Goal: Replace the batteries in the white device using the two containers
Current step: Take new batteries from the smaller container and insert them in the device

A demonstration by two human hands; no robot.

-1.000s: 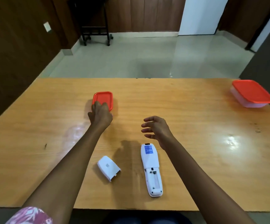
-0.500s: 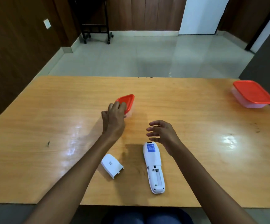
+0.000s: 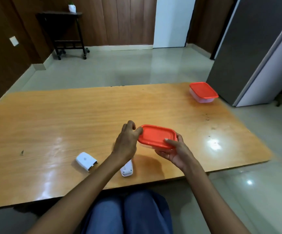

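Left forearm [image 3: 93, 179] across white device [image 3: 126, 169]

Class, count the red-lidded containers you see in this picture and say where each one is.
2. One container is held above the table between the left hand and right hand. The other container sits at the table's far right corner. None appear hidden.

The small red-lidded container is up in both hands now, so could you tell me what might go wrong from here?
1. The small container is held above the table by the right hand, the left hand at its lid edge; if the lid pops off suddenly, the contents may spill.
2. The white device lies under the left forearm and could get nudged.
3. The battery cover lies loose near the table's front and could be swept off.
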